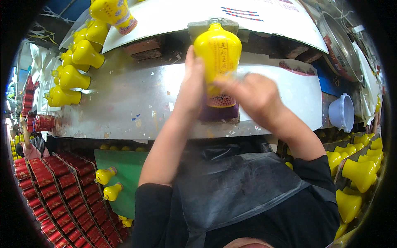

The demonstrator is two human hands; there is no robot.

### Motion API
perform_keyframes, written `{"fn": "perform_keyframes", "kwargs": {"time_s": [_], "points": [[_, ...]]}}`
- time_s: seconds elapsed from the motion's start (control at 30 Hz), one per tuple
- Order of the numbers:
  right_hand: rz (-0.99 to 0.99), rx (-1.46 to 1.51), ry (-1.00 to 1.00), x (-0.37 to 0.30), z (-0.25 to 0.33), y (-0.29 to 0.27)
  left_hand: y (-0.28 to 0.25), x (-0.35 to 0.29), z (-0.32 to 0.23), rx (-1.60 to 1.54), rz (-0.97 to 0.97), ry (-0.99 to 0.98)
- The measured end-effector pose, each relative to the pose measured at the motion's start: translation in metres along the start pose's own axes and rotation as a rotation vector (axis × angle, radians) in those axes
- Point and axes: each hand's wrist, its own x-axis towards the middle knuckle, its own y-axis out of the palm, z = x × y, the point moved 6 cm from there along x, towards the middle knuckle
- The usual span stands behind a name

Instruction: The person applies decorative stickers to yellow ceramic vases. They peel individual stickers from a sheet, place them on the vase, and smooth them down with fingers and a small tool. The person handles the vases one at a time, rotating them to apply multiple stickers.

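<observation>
Glossy yellow vase-shaped bottle (217, 45), at twelve o'clock over the grey metal tabletop (111, 107), needs the left hand (193, 82) holding its nine-o'clock side steady while the blurred right hand (258, 94), grip impossible to tell, presses evenly.

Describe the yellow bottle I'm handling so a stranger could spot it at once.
Start at the grey workbench across the view. At its middle, find the printed yellow bottle between the left hand and the right hand. Unlike the second printed bottle at upper left, it has hands around it; unlike the plain yellow bottles at left, it bears lettering.
</observation>
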Motion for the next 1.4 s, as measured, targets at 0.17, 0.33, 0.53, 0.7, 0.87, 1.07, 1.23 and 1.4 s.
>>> {"fn": "perform_keyframes", "kwargs": {"time_s": [0.17, 0.33, 0.53, 0.7, 0.87, 1.07, 1.23, 1.4], "points": [[-0.209, -0.122, 0.134, -0.028, -0.021, -0.008, 0.01, 0.011, 0.003, 0.088, 0.068, -0.017], [-0.211, 0.171, 0.193, -0.054, -0.024, 0.012, 0.001, 0.012, 0.013, 0.058, 0.086, -0.011], [-0.282, 0.349, 0.419, -0.042, -0.049, 0.005, -0.003, 0.001, 0.016, 0.534, 0.032, 0.132], [-0.203, 0.246, 0.63, -0.026, -0.073, 0.002, -0.004, 0.003, 0.013, 0.627, 0.07, 0.085], [-0.098, 0.189, 0.355, 0.011, -0.078, -0.001, 0.001, -0.002, 0.011, 0.968, -0.038, 0.108], [-0.159, 0.235, 0.266, 0.051, -0.099, -0.007, 0.006, 0.0, -0.004, 1.162, -0.123, 0.338], [0.009, 0.06, 0.279, 0.069, -0.114, 0.012, 0.006, 0.024, -0.023, 1.136, -0.078, 0.459], [-0.017, -0.007, 0.316, 0.065, -0.117, 0.011, -0.008, 0.065, -0.03, 0.832, -0.245, 0.481]]}}
